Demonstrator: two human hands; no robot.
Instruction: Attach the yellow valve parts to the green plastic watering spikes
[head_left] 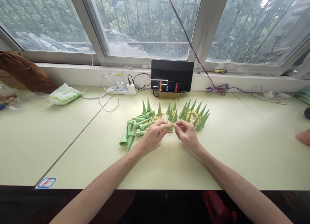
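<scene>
Near the middle of the table, my left hand (156, 132) is closed around a green plastic spike (170, 127), partly hidden by the fingers. My right hand (187, 133) meets it from the other side, thumb and forefinger pinched on what looks like a small yellow piece at the spike. Just beyond the hands, several green spikes (202, 120) stand upright on their wide ends. Loose small yellow pieces (193, 116) lie scattered among them. More green spikes (130, 138) lie on their sides or stand stacked left of my left hand.
A dark tablet (172, 70) leans at the back, with a phone (168, 86) before it. Left of these sit a power strip (122, 90) with looping cables and a green-white packet (65, 94). Bundled wires (218, 89) lie back right. A brown bag (26, 72) rests far left.
</scene>
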